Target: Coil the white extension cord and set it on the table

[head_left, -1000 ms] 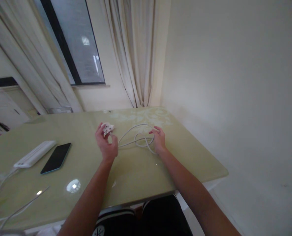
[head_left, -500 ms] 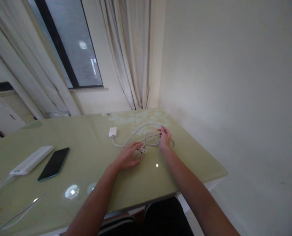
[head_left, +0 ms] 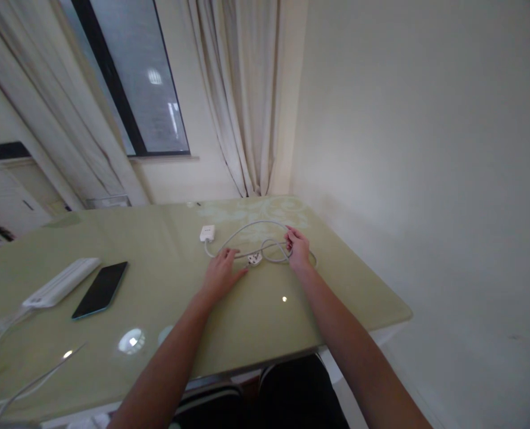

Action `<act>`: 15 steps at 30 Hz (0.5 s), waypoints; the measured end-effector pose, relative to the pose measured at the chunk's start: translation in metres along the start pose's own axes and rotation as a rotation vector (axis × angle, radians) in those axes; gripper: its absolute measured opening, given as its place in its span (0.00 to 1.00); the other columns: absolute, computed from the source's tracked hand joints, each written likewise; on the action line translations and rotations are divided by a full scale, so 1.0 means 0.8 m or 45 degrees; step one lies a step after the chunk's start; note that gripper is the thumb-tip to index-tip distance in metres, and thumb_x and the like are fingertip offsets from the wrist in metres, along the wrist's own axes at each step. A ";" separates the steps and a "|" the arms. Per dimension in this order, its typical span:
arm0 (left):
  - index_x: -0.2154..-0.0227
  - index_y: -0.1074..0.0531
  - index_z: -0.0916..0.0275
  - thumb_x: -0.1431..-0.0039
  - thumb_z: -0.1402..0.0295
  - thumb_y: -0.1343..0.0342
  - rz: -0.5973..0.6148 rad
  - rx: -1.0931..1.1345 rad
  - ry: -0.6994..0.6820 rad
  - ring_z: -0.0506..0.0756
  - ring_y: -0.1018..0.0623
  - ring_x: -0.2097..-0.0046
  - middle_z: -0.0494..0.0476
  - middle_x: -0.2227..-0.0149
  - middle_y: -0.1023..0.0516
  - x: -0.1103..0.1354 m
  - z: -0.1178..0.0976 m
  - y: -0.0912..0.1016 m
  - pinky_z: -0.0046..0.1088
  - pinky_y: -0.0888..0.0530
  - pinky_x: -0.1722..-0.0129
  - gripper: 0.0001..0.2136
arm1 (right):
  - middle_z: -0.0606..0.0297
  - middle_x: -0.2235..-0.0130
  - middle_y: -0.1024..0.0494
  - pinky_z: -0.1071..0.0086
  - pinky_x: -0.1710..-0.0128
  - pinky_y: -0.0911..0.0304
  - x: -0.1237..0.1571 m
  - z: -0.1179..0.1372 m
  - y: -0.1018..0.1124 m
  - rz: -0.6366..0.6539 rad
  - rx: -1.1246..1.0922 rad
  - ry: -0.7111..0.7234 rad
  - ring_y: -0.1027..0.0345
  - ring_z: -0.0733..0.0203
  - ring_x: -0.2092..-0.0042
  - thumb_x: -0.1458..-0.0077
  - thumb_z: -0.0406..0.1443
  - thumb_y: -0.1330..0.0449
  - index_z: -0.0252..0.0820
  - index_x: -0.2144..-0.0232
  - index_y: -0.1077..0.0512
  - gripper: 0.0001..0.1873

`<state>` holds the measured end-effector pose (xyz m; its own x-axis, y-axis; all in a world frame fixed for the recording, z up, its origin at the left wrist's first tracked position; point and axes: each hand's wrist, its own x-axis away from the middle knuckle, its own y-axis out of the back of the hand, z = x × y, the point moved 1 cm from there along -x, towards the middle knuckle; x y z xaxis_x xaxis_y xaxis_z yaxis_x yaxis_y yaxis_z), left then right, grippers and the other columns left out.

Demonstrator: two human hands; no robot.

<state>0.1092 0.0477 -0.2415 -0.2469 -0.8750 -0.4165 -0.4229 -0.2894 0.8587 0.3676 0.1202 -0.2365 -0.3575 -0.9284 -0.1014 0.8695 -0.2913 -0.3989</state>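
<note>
A light grey power cord (head_left: 265, 222) lies in loops on the green tabletop. At its far left end is a small white socket block (head_left: 207, 233); the plug (head_left: 255, 258), with its prongs showing, rests near the middle of the loops. My left hand (head_left: 221, 271) is beside the plug, thumb and fingers spread, its fingertips at the cord. Whether those fingertips touch the cord I cannot tell. On the right, my right hand (head_left: 298, 246) has its fingers closed on the looped cord.
A dark phone (head_left: 100, 289) and a long white power strip (head_left: 62, 282) lie on the left of the table (head_left: 336, 298). Another thin cable (head_left: 39, 381) runs at the near left corner. A wall (head_left: 403, 167) borders the right side; curtains (head_left: 242, 95) hang behind.
My left hand has let go of the plug and shifted left toward the cord. The plug now lies on the table. My right hand stays at the loops; the view has moved slightly.
</note>
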 end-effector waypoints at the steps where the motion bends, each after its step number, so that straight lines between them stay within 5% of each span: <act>1: 0.45 0.28 0.58 0.40 0.51 0.39 -0.034 -0.054 0.056 0.68 0.27 0.42 0.68 0.44 0.26 0.001 0.001 0.000 0.50 0.33 0.41 0.24 | 0.71 0.75 0.30 0.72 0.79 0.50 0.000 0.001 0.000 0.033 -0.018 -0.019 0.46 0.70 0.78 0.57 0.42 0.33 0.41 0.61 0.20 0.19; 5: 0.58 0.26 0.59 0.40 0.44 0.43 0.015 -0.164 0.189 0.68 0.27 0.43 0.65 0.50 0.23 0.003 0.007 0.002 0.60 0.45 0.37 0.22 | 0.73 0.77 0.31 0.73 0.79 0.50 -0.001 0.002 -0.001 0.124 -0.062 -0.047 0.45 0.70 0.78 0.58 0.41 0.32 0.40 0.61 0.21 0.19; 11: 0.67 0.28 0.59 0.35 0.62 0.45 -0.076 -0.283 0.170 0.64 0.24 0.48 0.61 0.57 0.20 -0.006 0.012 0.014 0.48 0.36 0.45 0.07 | 0.74 0.77 0.31 0.73 0.79 0.52 0.003 0.001 -0.004 0.185 -0.107 -0.051 0.46 0.71 0.78 0.62 0.41 0.31 0.40 0.62 0.21 0.21; 15: 0.70 0.28 0.58 0.36 0.64 0.48 0.113 -0.359 0.253 0.64 0.20 0.58 0.61 0.65 0.19 -0.006 0.016 0.023 0.44 0.33 0.51 0.09 | 0.73 0.76 0.31 0.72 0.79 0.53 0.005 0.003 -0.005 0.185 -0.075 -0.060 0.46 0.70 0.78 0.60 0.41 0.32 0.40 0.61 0.21 0.21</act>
<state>0.0912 0.0514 -0.2279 -0.0856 -0.9519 -0.2941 -0.1436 -0.2803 0.9491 0.3631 0.1172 -0.2334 -0.2119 -0.9700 -0.1193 0.8888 -0.1405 -0.4362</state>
